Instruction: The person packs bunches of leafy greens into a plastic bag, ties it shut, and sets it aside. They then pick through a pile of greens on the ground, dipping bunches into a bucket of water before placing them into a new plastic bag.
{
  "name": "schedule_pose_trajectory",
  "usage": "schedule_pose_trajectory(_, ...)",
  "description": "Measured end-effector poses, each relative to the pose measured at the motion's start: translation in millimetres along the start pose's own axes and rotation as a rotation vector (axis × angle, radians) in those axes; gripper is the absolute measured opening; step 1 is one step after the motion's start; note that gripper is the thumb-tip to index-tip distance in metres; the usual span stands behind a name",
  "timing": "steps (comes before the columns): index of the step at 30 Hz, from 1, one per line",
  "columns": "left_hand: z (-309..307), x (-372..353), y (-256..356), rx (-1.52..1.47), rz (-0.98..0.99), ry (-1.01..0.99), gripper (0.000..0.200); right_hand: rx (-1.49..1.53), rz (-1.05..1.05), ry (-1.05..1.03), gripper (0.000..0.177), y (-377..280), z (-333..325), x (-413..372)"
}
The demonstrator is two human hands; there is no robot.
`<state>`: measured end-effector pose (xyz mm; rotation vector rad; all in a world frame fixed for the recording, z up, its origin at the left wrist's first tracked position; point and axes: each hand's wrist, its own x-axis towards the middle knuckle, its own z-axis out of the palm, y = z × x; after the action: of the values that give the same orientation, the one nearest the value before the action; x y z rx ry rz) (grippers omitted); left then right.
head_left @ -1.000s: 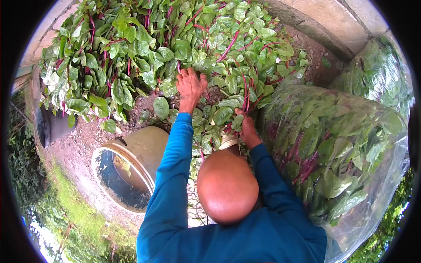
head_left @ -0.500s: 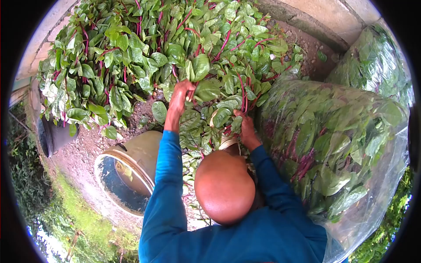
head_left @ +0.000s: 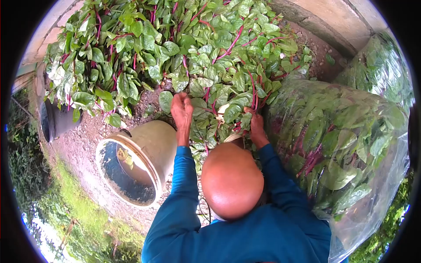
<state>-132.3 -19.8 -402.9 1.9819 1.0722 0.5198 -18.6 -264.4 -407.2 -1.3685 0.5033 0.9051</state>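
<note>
Now against before: the left hand (head_left: 182, 107) has dropped back from the greens (head_left: 175, 44) toward the body. A second ago it lay spread flat on the leaves, and now it is a fist. The right hand (head_left: 255, 125) has hardly moved.
Left hand: fingers curled tight together, clamped on a few greens at the heap's near edge.
Right hand: closed round a bundle (head_left: 221, 118) of red-stemmed leaves, with the fingertips buried among them.
Bundle: between the two hands, touching the right one and just beside the left.
Greens: a wide heap beyond both hands, lying on the ground.
Bag (head_left: 346, 144): clear plastic, just right of the right hand, lying on its side and packed with the same leaves.
Second bag (head_left: 383, 65): beyond the first, farther right of the right hand, also full of leaves.
Drum (head_left: 149, 144): tan, on its side, just left of the left forearm. The inside is dark and I cannot tell what it holds.
Pot (head_left: 55, 125): black, well left of the left hand, under overhanging leaves, so its contents are hidden.
Wall (head_left: 333, 22): concrete, beyond the heap.
</note>
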Motion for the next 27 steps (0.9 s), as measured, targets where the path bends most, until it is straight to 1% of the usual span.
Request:
schedule_pose_trajectory(1, 5.3, 6.2, 2.0, -0.042, -0.008, -0.045, 0.022, -0.004, 0.003, -0.008, 0.031, 0.5, 0.8, -0.1)
schedule_pose_trajectory(2, 9.8, 12.7, 4.1, -0.041, -0.011, -0.038, 0.022, 0.011, 0.003, -0.018, 0.031, 0.8, 1.2, -0.3)
schedule_pose_trajectory(4, 19.3, 21.6, 12.1, 0.205, 0.021, -0.358, 0.025, 0.021, 0.002, -0.026, 0.032, -0.3, -0.2, -1.4)
schedule_pose_trajectory(5, 28.6, 17.9, 16.3, 0.202, 0.019, -0.357, 0.025, 0.029, 0.021, -0.038, 0.032, -1.6, -1.9, -2.1)
schedule_pose_trajectory(7, 51.5, 9.6, 17.6, 0.611, 0.004, -0.433, 0.028, 0.039, 0.033, -0.049, 0.032, -2.9, -5.7, 0.3)
schedule_pose_trajectory(8, 56.1, 7.5, 15.8, 0.61, 0.01, -0.434, 0.028, 0.042, 0.053, -0.042, 0.033, -0.6, -6.8, 3.4)
schedule_pose_trajectory(10, 63.5, 0.5, 5.2, 0.394, 0.123, -0.31, 0.032, 0.056, 0.074, -0.029, 0.033, 1.7, -8.3, 5.4)
schedule_pose_trajectory(11, 63.4, 0.0, -2.9, 0.315, 0.167, -0.291, 0.028, 0.039, 0.109, -0.027, 0.034, 2.9, -10.3, 6.7)
schedule_pose_trajectory(12, 58.6, 0.8, -4.0, 0.316, 0.169, -0.301, 0.028, 0.021, 0.149, -0.024, 0.034, 0.3, -8.8, 2.8)
schedule_pose_trajectory(14, 48.0, -0.3, -7.3, -0.024, -0.069, -0.381, 0.023, 0.043, 0.174, -0.022, 0.034, -4.9, -6.6, -5.9)
schedule_pose_trajectory(15, 39.0, 0.5, -0.7, -0.096, -0.148, -0.402, 0.019, 0.061, 0.19, -0.033, 0.035, -9.0, -3.7, -8.0)
schedule_pose_trajectory(16, 33.9, -0.3, -2.8, -0.092, -0.149, -0.397, 0.019, 0.061, 0.192, -0.039, 0.035, -11.4, -0.4, -10.2)
schedule_pose_trajectory(18, 23.4, 0.0, -3.8, -0.09, -0.16, -0.393, 0.019, 0.011, 0.129, -0.013, 0.037, -12.4, 4.9, -12.0)
schedule_pose_trajectory(19, 21.7, -2.0, -5.9, -0.073, -0.072, -0.373, 0.02, 0.011, 0.128, -0.018, 0.037, -11.5, 4.9, -10.5)
schedule_pose_trajectory(20, 19.7, -3.3, -8.2, -0.072, -0.07, -0.371, 0.02, 0.017, 0.142, -0.02, 0.036, -10.9, 4.0, -9.4)
schedule_pose_trajectory(22, 13.5, -3.7, 2.4, 0.061, 0.08, -0.342, 0.019, 0.024, 0.149, -0.021, 0.036, -8.3, 1.5, -4.5)
schedule_pose_trajectory(23, 9.8, -5.5, 7.7, -0.004, 0.029, -0.317, 0.018, 0.016, 0.133, -0.01, 0.036, -6.9, -0.4, -2.3)
schedule_pose_trajectory(24, 7.4, -4.2, 12.8, -0.007, 0.033, -0.326, 0.018, 0.008, 0.12, 0.007, 0.036, -7.8, -1.8, -3.3)
schedule_pose_trajectory(26, -0.9, -4.4, 21.1, -0.268, -0.042, -0.265, 0.017, 0.002, 0.088, 0.007, 0.036, -7.8, -7.0, -7.4)
schedule_pose_trajectory(27, -2.5, -2.1, 17.5, -0.352, -0.111, -0.342, 0.016, -0.009, 0.054, -0.01, 0.036, -4.9, -8.7, -6.9)
